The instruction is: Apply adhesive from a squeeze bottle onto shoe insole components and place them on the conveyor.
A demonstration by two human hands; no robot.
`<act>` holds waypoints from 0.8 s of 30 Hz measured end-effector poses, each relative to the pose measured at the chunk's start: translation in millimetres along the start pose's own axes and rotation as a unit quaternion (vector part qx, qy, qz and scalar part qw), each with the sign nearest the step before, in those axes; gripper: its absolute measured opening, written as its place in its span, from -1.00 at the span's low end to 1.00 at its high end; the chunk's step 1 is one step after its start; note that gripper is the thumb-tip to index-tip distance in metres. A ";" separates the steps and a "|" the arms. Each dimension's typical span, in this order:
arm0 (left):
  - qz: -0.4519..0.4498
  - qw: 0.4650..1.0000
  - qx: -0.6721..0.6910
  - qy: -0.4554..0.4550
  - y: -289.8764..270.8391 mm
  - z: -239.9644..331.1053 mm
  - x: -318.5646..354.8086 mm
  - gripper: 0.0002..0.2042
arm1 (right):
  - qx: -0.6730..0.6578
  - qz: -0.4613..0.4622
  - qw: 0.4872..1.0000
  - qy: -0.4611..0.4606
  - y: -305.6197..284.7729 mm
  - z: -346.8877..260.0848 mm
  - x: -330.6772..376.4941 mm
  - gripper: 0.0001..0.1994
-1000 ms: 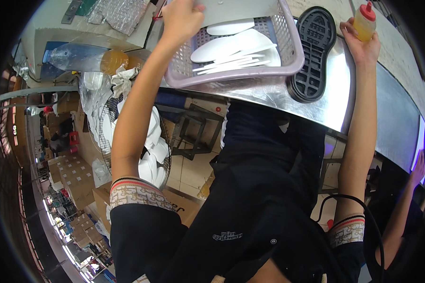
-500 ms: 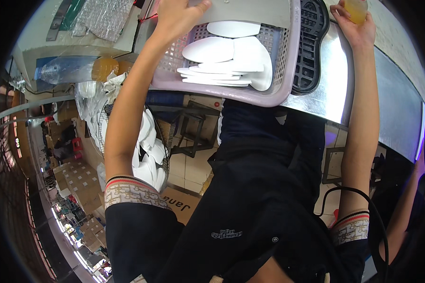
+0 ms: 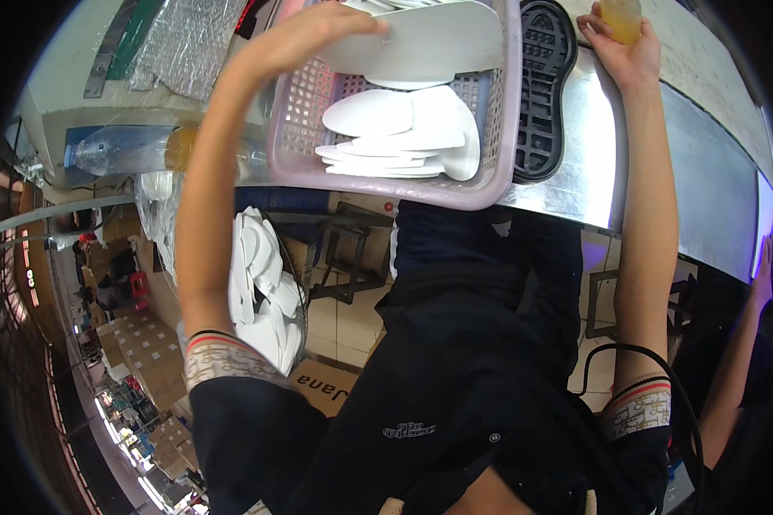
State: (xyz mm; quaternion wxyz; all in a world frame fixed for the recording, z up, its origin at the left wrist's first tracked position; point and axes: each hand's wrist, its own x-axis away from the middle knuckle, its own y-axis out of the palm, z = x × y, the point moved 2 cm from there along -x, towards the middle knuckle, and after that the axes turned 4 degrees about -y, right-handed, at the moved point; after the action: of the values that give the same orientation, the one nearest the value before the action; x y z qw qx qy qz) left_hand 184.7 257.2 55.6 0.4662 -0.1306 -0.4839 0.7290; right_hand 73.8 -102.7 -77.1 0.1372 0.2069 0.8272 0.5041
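My left hand (image 3: 318,30) is raised over a lilac plastic basket (image 3: 386,184) and grips a white flat insole (image 3: 438,39) by its edge. Several more white insoles (image 3: 404,133) lie stacked inside the basket. A black rubber shoe sole (image 3: 541,86) lies tread-up on the shiny metal table (image 3: 636,172), right of the basket. My right hand (image 3: 623,43) is at the table's far edge, closed around a small bottle of yellow liquid (image 3: 620,15).
A clear plastic bottle (image 3: 137,148) lies on the bench to the left. More white insoles (image 3: 262,283) are piled in a bag below it. Silver foil sheets (image 3: 189,39) sit at the top left. Another person's hand (image 3: 760,266) rests at the right edge.
The view has shifted so the basket sits lower and nearer. My left hand has lifted one white insole out of the basket; my right hand keeps hold of the bottle.
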 end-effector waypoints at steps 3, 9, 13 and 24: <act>-0.088 0.982 0.124 -0.109 -6.7 5.6 -29.3 -0.49 | -0.016 -0.138 0.989 0.050 -40.6 -14.9 -17.5 -0.57; -0.247 0.936 0.139 -0.208 17.3 2.8 -62.1 -0.61 | 0.032 -0.020 0.999 0.012 -18.8 -2.5 -6.6 -0.57; -0.205 0.963 -0.170 0.030 22.4 -3.9 -71.3 -0.63 | 0.027 -0.020 0.999 0.008 -5.1 0.1 1.6 -0.58; -0.126 0.971 -0.176 0.104 35.9 -7.3 -78.6 -0.59 | 0.020 -0.023 0.999 0.012 -4.4 0.3 1.7 -0.57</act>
State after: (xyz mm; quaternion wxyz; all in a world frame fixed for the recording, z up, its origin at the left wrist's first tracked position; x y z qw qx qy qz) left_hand 211.3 194.6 1.8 0.5718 -0.2234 -0.5665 0.5498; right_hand 71.5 -103.5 -81.2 0.1344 0.1843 0.8432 0.4869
